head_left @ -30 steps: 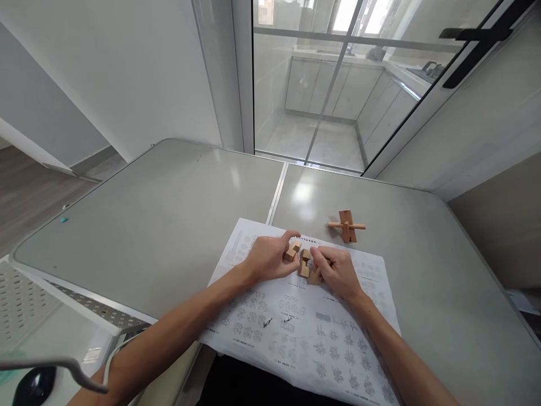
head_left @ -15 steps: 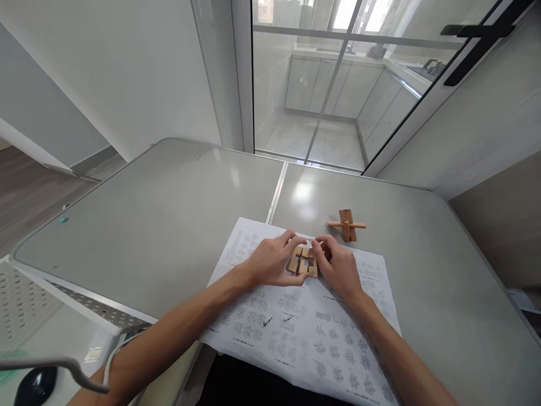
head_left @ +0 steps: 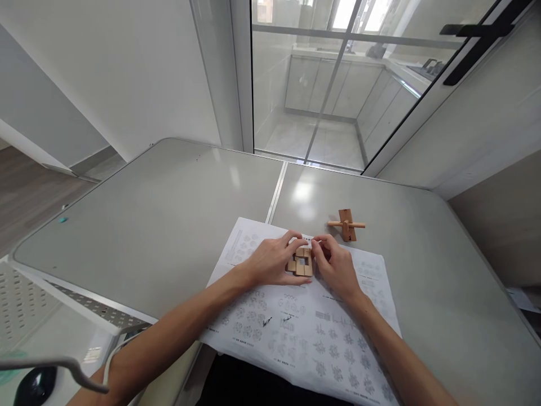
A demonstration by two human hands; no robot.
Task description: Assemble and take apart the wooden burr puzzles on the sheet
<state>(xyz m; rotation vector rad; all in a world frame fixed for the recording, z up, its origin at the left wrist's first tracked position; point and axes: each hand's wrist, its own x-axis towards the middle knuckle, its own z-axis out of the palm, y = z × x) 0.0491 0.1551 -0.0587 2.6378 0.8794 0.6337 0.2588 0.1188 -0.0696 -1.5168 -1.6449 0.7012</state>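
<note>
Light wooden puzzle pieces (head_left: 301,269) lie together as a small block with a square gap in the middle, on a large printed sheet (head_left: 291,344). My left hand (head_left: 276,260) grips the block from the left, its thumb along the near edge and its fingers over the far edge. At the block's far right corner my right hand (head_left: 336,265) has its fingers curled, the thumb and index fingertips closed against the wood. Those fingertips partly hide that corner. Past the sheet's far edge sits a brown wooden puzzle (head_left: 346,225) with a crossing rod.
The grey table (head_left: 169,225) has a metal seam strip (head_left: 276,192) across it. A glass door (head_left: 313,84) stands beyond the far edge. To the lower left are a black computer mouse (head_left: 36,386), a cable (head_left: 76,369) and a perforated white panel (head_left: 25,299).
The wooden pieces have moved closer together and slightly left, so the slots between them have narrowed into one square gap. My right hand has shifted slightly left. The brown puzzle has stayed put.
</note>
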